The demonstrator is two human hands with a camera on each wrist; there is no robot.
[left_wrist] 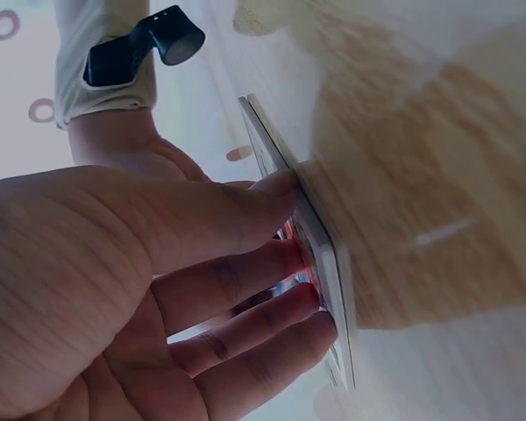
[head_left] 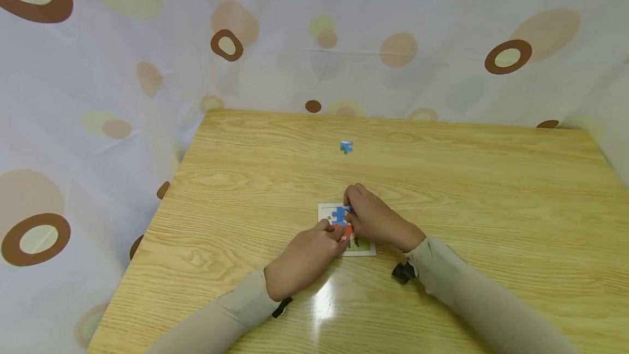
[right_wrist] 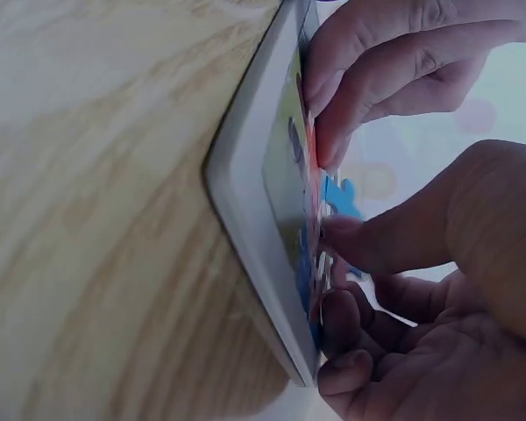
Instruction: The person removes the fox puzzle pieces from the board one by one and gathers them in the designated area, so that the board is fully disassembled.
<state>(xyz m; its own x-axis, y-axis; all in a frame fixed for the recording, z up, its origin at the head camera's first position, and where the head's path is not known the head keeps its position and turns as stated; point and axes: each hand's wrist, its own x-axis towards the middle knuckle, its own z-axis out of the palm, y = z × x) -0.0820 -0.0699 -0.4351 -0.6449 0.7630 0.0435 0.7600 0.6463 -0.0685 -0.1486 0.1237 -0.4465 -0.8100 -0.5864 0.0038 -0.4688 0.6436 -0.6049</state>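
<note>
At the tray [head_left: 363,249], near the table's [head_left: 245,179] front middle: both hands down on a half-built jigsaw. Judged step: seating a piece into the picture, mid-fit, not yet flat.

Left of the tray: left hand [head_left: 304,258], fingers nearly straight, tips pressed on the tray's near-left edge and the red piece [head_left: 346,230]. Steadying rather than gripping, by the look of the left wrist view, where fingers [left_wrist: 245,285] lie flat against the tray face [left_wrist: 324,263]. Nothing enclosed in that hand.

On the tray: blue piece [head_left: 339,215] laid toward its far side, red just nearer. Thin white rim, low lip all round.

Over the tray's right half: right hand [head_left: 375,222], fingers curled, thumb and fingertips pinching at the pieces [right_wrist: 320,210]; right wrist view shows one standing slightly proud of the tray [right_wrist: 245,219]. Cannot tell which piece exactly is in the pinch.

Next move likely calls for: tabs lined up, then straight-down press, with the left kept as a brace so the tray cannot skid on the glossy wood.

Far of the tray, well apart: loose piece [head_left: 346,147], blue-white, alone. Reach to it unobstructed.

Room: wide bare wood left, right and far of the tray. Table's left edge well left of it, right edge well right. Curtain [head_left: 98,97] close behind the far edge and down the left side.
</note>
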